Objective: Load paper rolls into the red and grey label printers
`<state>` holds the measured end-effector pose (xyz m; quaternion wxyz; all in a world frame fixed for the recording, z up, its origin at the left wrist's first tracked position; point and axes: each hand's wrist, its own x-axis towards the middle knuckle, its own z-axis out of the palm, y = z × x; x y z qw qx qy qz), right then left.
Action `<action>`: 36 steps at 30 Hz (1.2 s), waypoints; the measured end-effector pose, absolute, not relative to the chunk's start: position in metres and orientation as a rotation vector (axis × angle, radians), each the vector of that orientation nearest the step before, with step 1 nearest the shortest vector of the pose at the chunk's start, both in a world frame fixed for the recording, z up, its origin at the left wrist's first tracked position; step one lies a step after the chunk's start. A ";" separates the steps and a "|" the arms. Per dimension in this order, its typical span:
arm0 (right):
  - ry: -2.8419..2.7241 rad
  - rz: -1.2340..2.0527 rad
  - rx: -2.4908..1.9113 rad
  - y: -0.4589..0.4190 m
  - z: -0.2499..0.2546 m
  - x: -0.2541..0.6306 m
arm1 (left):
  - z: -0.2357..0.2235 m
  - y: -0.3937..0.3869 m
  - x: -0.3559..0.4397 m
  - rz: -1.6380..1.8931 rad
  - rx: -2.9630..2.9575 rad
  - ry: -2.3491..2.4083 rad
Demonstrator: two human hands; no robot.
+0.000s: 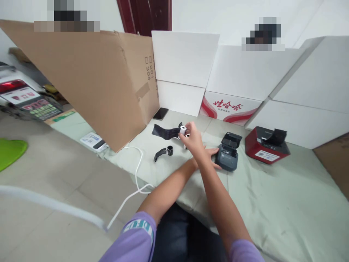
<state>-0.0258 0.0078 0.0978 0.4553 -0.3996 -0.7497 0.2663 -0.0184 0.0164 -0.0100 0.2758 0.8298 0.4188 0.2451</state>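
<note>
My arms cross over a pale green cloth [272, 203]. My right hand [194, 139] reaches left and pinches a small white paper roll [183, 128]; a second white roll shows just under its fingers. My left hand [212, 155] passes beneath the right forearm and grips the left side of a dark grey label printer [229, 157], whose lid stands open. Beside the white roll lies a black roll with its strip unwound [163, 131]. A smaller black roll [169, 150] with a short tail lies nearer to me.
A red printer [265, 145] with its lid open sits right of the grey one. White boxes [185, 58] and a big cardboard sheet [89, 80] wall the back. A phone [160, 113], a white cable [137, 171], a scale [29, 102] and a green mat [11, 151] lie left.
</note>
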 end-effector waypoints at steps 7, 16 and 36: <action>-2.240 0.213 -1.155 0.005 0.062 -0.037 | 0.009 0.011 -0.020 0.596 2.265 1.126; -2.308 0.161 -1.223 0.011 0.064 -0.020 | -0.004 0.016 -0.018 0.567 2.254 1.162; -2.030 0.613 -0.965 0.065 0.055 0.035 | -0.002 0.014 -0.019 0.695 2.167 1.188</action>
